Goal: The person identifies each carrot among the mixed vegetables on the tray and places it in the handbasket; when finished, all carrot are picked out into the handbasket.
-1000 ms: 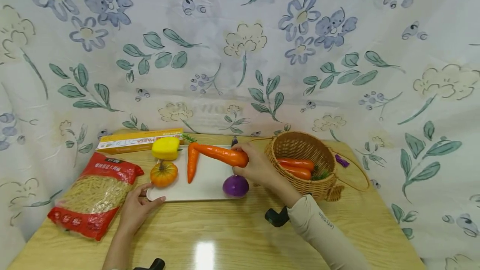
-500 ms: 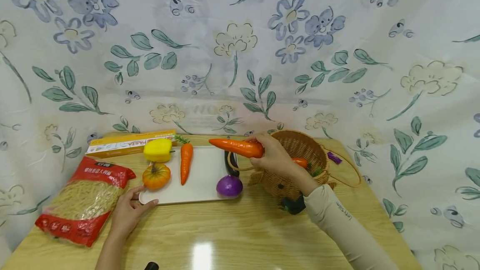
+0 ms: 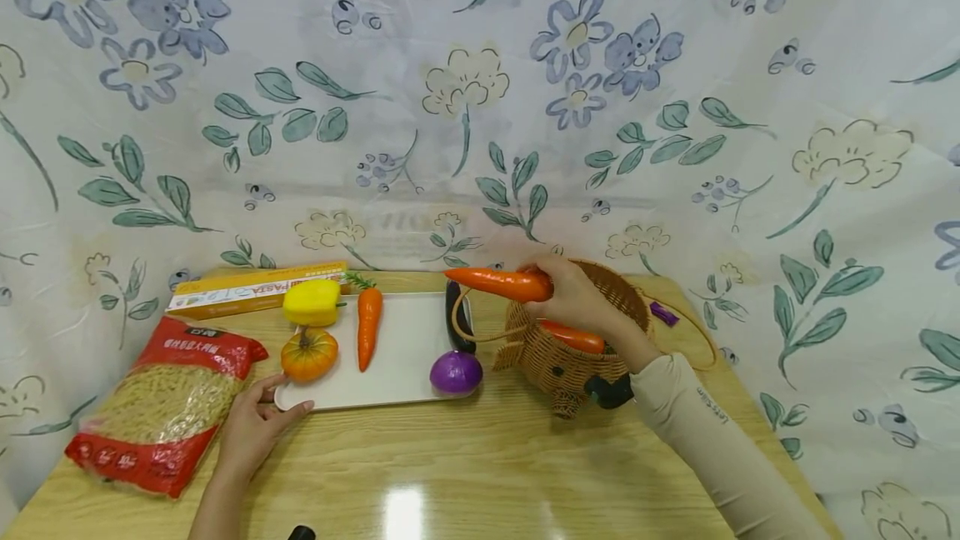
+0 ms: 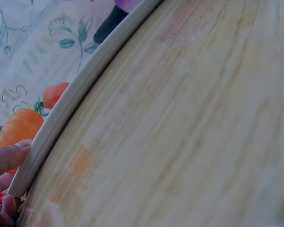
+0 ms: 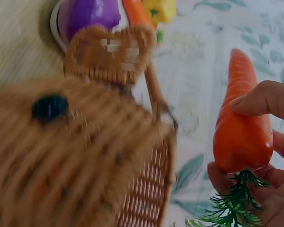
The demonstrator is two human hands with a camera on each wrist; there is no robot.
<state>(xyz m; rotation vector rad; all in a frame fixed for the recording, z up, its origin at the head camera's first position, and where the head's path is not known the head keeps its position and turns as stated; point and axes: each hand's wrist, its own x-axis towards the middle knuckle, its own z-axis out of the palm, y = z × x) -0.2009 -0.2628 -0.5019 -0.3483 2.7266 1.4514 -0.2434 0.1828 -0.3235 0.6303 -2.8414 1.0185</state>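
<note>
My right hand (image 3: 573, 298) grips an orange carrot (image 3: 498, 282) by its thick end above the wicker basket (image 3: 532, 357). In the right wrist view, thumb and fingers wrap the carrot (image 5: 241, 127), its green leafy top hanging down. Another carrot (image 3: 573, 337) shows at the basket's opening, partly covered by the right hand. My left hand (image 3: 255, 423) holds the front left corner of a white tray (image 3: 412, 332), thumb on the rim (image 4: 85, 78). On the tray are a carrot (image 3: 368, 327), a small pumpkin (image 3: 309, 355), a purple onion (image 3: 456, 372) and an eggplant (image 3: 458, 319). A yellow pepper (image 3: 312, 302) lies by its left edge.
A red bag of pasta (image 3: 165, 402) lies left of the tray. Behind it stands a yellow pasta box (image 3: 255, 290). The basket's looped handle (image 3: 468, 332) leans over the tray's right edge. A purple scrap (image 3: 663, 313) lies right of the basket, before a floral curtain (image 3: 480, 107).
My right hand has carried the carrot rightward, away from the tray and over the basket. The basket has tipped forward, with its handle now toward the tray. The left hand stays at the tray corner.
</note>
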